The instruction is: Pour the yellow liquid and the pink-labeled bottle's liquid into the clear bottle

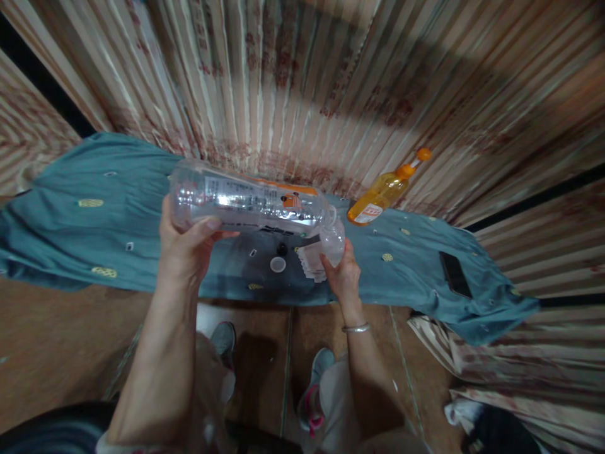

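My left hand (186,249) grips the base end of a large clear plastic bottle (246,203), which lies nearly level with its mouth tipped to the right. The bottle's mouth meets a small clear plastic cup (332,241) held in my right hand (343,277). Both are raised above a table draped in a teal cloth (94,221). Below the bottle on the cloth lie a white bottle cap (278,264), a small dark cap (282,249) and a stack of clear cups (312,261).
An orange bottle with an orange cap (384,192) stands at the back of the table against a striped curtain (302,82). A dark phone (454,273) lies on the cloth at the right. My feet (312,391) stand on the brown floor below.
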The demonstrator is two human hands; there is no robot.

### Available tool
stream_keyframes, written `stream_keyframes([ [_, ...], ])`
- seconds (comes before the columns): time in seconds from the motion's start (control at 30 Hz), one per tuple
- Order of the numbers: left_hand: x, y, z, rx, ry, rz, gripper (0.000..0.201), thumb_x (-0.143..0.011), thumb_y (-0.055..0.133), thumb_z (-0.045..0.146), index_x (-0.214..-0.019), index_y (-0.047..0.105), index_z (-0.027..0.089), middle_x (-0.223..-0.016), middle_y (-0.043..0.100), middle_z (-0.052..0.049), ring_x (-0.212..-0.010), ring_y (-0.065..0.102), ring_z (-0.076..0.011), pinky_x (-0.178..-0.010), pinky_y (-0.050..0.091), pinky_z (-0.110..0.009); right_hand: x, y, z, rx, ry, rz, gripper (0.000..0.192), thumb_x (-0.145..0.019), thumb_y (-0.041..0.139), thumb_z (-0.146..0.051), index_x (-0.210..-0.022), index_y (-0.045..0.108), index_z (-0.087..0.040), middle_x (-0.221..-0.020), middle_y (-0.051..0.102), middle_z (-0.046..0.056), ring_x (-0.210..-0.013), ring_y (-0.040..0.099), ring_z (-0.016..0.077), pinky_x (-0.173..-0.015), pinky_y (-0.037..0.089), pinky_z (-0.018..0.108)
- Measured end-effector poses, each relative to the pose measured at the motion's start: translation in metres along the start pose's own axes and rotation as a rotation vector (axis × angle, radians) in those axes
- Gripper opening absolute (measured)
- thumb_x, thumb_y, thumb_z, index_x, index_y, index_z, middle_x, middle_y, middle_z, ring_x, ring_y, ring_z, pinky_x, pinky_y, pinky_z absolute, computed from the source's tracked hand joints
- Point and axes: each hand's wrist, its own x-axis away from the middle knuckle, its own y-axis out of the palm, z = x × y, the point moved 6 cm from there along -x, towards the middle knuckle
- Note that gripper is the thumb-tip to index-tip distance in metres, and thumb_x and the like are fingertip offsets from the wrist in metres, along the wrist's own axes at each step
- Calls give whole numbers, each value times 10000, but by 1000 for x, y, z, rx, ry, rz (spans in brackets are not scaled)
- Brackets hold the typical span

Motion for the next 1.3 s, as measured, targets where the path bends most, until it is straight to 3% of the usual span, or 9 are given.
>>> stream_keyframes([
  [1.3, 1, 2, -1, -17, -62, 6, 566, -480, 762, 152, -975, 501, 233, -812, 648, 21, -650, 638, -151, -434, 560, -237, 0, -1, -1, 0, 14, -12, 679, -842, 554, -446, -1368, 341, -72, -1186, 634, 214, -1074, 632, 275, -846, 524, 380],
])
